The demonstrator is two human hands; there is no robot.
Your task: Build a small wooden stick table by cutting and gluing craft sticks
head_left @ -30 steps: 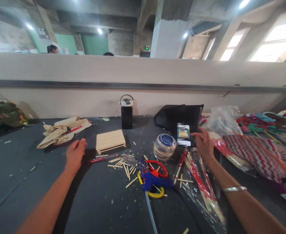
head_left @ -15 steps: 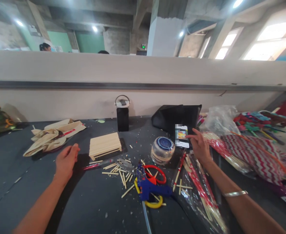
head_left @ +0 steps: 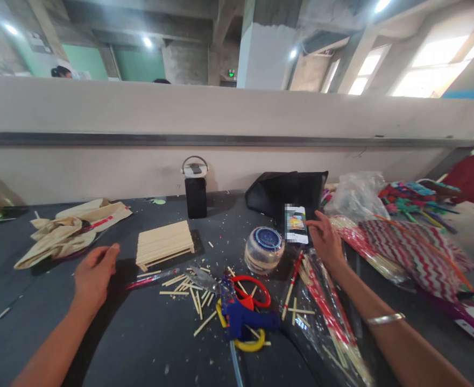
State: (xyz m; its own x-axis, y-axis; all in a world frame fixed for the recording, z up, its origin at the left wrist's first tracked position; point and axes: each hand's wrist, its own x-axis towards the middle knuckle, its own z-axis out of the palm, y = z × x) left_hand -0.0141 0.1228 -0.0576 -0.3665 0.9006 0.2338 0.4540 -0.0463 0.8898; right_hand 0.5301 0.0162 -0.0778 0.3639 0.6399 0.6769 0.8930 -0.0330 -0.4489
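My right hand (head_left: pixel 324 242) reaches forward, its fingertips touching the lit phone (head_left: pixel 295 224) propped against a black bag (head_left: pixel 289 192). My left hand (head_left: pixel 93 274) rests on the dark table (head_left: pixel 148 344) with fingers loosely apart, holding nothing, just left of a small pallet of pale wooden sticks (head_left: pixel 163 243). Loose sticks (head_left: pixel 192 293) lie scattered between my arms. A blue glue gun (head_left: pixel 242 317) lies over red scissor handles (head_left: pixel 253 290) and a yellow ring. A round clear jar with a blue lid (head_left: pixel 264 249) stands beside the phone.
A black speaker with a white handle (head_left: pixel 195 188) stands against the low wall. Crumpled beige cloth (head_left: pixel 69 228) lies at left. Plastic-wrapped sticks (head_left: pixel 329 317) run under my right arm. Red-and-white patterned wrap (head_left: pixel 410 247) and colourful craft pieces (head_left: pixel 414 196) fill the right side.
The view has swung to the right, so everything sits further left in frame. Both hands stay in the same spots relative to the phone and the pallet.
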